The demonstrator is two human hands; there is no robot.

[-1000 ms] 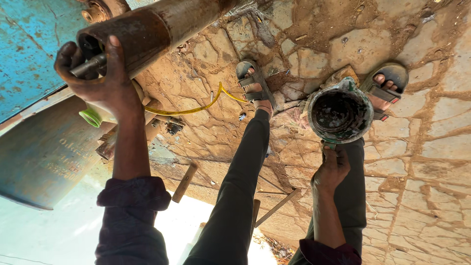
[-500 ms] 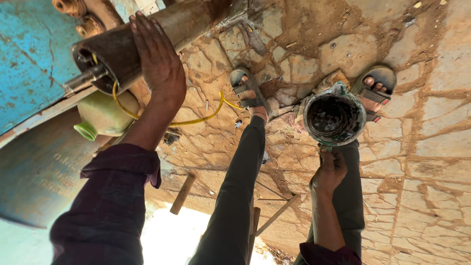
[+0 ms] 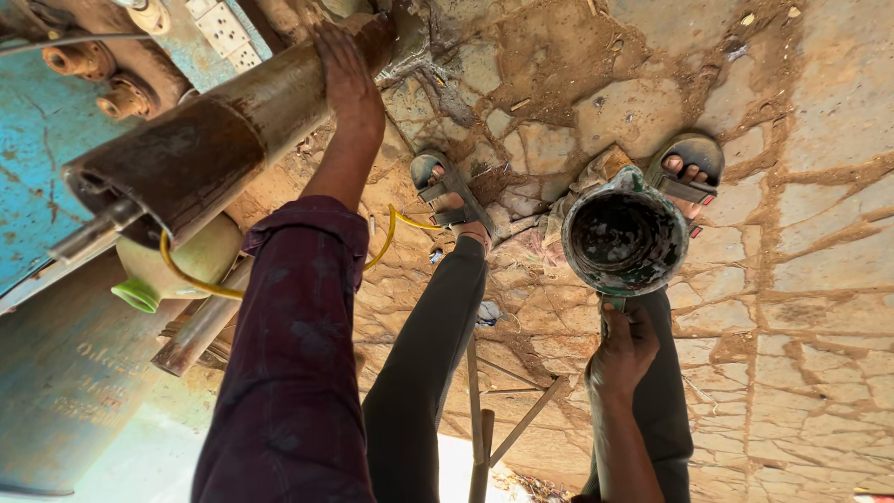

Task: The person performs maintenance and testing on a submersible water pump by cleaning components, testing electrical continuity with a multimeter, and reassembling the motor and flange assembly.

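Note:
A thick rusty pipe [image 3: 214,140] runs slantwise across the upper left, with a thin rod [image 3: 93,233] sticking out of its near end. My left hand [image 3: 349,79] lies over the pipe's far part, fingers wrapped around it. My right hand [image 3: 622,349] grips the short handle of a dirty, paint-stained metal can [image 3: 624,237], held mouth-up over my legs. The can's inside is dark and looks empty.
My feet in sandals [image 3: 447,186] [image 3: 689,163] stand on a cracked stone floor [image 3: 819,279]. A pale green jug [image 3: 177,270] with a yellow hose [image 3: 396,237] sits under the pipe. A blue metal panel [image 3: 37,158], a thinner pipe [image 3: 200,326] and wooden sticks [image 3: 480,419] lie around.
My left hand has slid from the pipe's near end to farther along it. The view has moved closer. The right hand keeps hold of the can.

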